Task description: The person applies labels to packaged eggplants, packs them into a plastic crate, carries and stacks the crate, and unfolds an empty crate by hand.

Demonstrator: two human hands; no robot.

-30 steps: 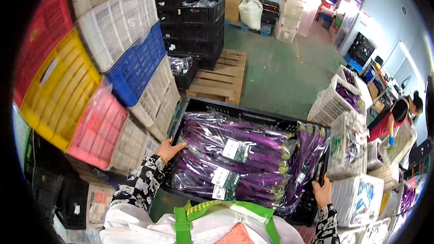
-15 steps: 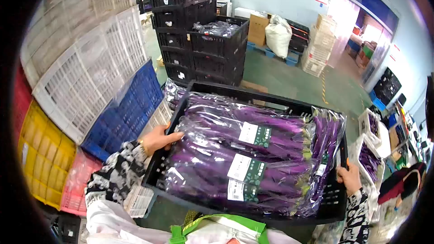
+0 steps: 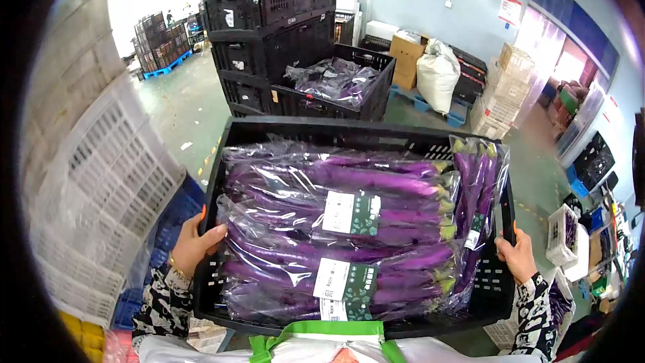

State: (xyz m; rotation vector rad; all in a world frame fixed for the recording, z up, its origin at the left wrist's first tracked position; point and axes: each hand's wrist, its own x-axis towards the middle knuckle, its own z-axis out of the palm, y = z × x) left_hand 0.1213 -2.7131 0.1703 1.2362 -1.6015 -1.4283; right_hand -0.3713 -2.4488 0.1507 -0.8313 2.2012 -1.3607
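A black plastic crate (image 3: 363, 133) is held up in front of my body, nearly level. My left hand (image 3: 193, 245) grips its left rim, thumb over the top edge. On the opposite side, my right hand (image 3: 517, 257) is closed around the right rim. Inside lie clear bags of long purple eggplants (image 3: 282, 249), most of them lengthwise. One bag of eggplants (image 3: 474, 195) lies crosswise at the right end. White and green labels (image 3: 349, 212) show on the bags. The fingers under the rims are partly hidden.
Ahead stands a tall stack of black crates (image 3: 269, 33), with an open crate of bagged goods (image 3: 336, 84) beside it. White crates (image 3: 101, 195) rise close on my left. A white sack (image 3: 438, 79) and cardboard box (image 3: 407, 60) stand by the wall. Eggplant crates (image 3: 563, 232) sit at right.
The crate has come up and straightened, with both hands still on its rims. The view has moved nearer to the black stack, and the white crates on the left have shifted leftward.
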